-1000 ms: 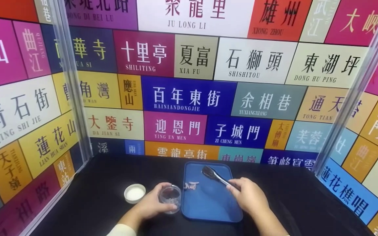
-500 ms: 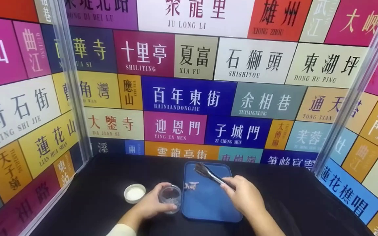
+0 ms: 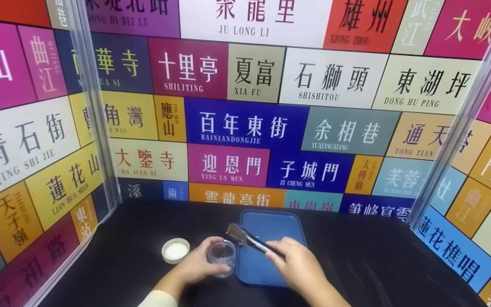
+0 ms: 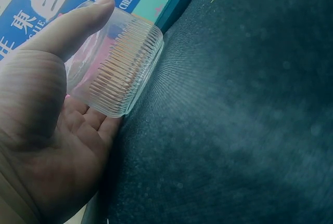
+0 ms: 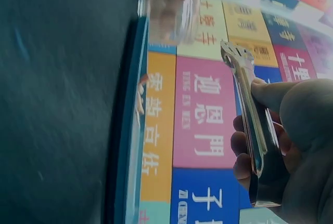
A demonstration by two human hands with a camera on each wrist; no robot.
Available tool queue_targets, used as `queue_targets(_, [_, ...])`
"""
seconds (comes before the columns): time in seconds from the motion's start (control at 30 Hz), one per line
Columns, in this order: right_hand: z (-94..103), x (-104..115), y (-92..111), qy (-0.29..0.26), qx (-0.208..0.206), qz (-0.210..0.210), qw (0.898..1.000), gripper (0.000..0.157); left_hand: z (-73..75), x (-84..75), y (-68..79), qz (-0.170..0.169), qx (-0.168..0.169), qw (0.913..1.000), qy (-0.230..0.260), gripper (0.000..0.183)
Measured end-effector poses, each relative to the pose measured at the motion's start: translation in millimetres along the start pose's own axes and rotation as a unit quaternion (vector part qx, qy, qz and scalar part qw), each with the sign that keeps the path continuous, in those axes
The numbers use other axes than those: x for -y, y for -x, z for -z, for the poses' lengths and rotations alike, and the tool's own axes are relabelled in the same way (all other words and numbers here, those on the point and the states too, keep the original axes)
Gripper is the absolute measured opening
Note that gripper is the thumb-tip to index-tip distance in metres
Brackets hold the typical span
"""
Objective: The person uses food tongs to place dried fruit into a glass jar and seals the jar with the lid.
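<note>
My left hand [image 3: 198,265] grips a clear ribbed jar [image 4: 127,70] at the left side of the blue tray [image 3: 267,273], thumb on one side and fingers on the other. A few small clear bits show inside the jar [image 3: 225,259] in the head view. My right hand [image 3: 297,261] holds metal tongs [image 3: 242,235] with dark handle parts, tilted over the tray. Their head end overlaps the tray's left edge, just above and beside the jar's mouth. Small pale pinkish strips [image 5: 139,99] lie on the tray; in the head view the tongs mostly hide them.
A round white lid [image 3: 175,250] lies left of my left hand on the black tablecloth [image 3: 134,273]. Walls of colourful printed signs [image 3: 245,123] enclose the table at the back and sides, with clear upright posts [image 3: 96,106] at the corners.
My right hand has carried the tongs leftward and toward me, from over the tray's far middle to its left edge near the jar. The left hand and jar have stayed put.
</note>
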State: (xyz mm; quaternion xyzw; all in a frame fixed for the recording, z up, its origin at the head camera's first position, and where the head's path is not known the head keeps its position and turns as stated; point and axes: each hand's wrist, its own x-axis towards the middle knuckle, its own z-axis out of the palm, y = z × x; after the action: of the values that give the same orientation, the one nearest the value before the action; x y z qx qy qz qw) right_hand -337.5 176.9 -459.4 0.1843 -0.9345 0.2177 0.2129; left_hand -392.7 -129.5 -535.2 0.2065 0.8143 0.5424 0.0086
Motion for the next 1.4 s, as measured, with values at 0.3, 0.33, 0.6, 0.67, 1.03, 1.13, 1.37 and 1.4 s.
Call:
queue_targets(0.3, [-7.9, 8, 3, -0.017, 0.014, 0.033, 0.999, 0.022, -0.5, -1.1, -0.5, 0.003, -0.001, 0.9999, -0.011, 0.088])
queue_targets(0.33, [-8.3, 8, 3, -0.018, 0.016, 0.034, 0.999, 0.022, -0.8, -1.3, -0.4, 0.005, -0.002, 0.9999, -0.013, 0.088])
queue_targets(0.6, [-10.3, 6, 1, -0.007, 0.043, 0.004, 0.999, 0.040, -1.8, -1.8, 0.0, 0.016, -0.007, 0.9996, -0.024, 0.090])
queue_targets(0.67, [-10.4, 6, 2, -0.005, 0.045, -0.007, 0.999, 0.046, -1.3, -1.0, -0.3, 0.014, -0.004, 0.9997, -0.019, 0.091])
queue_targets(1.03, [-14.2, -1, -1, 0.007, 0.013, -0.032, 0.999, 0.050, 0.5, -0.4, -0.6, 0.008, -0.003, 0.9995, -0.030, 0.089])
queue_targets(1.13, [-14.5, -9, -3, 0.017, -0.003, -0.050, 0.999, 0.048, 0.4, -0.5, -0.7, 0.002, -0.004, 0.9995, -0.030, 0.086])
queue_targets(1.37, [-17.1, -29, -8, 0.033, 0.016, -0.105, 0.994, 0.052, 0.8, -1.3, 0.4, 0.008, 0.002, 0.9999, -0.012, 0.086])
queue_targets(1.4, [-17.8, -32, -8, 0.033, 0.027, -0.117, 0.992, 0.052, 0.9, -1.2, 0.3, 0.009, 0.003, 0.9999, -0.010, 0.086])
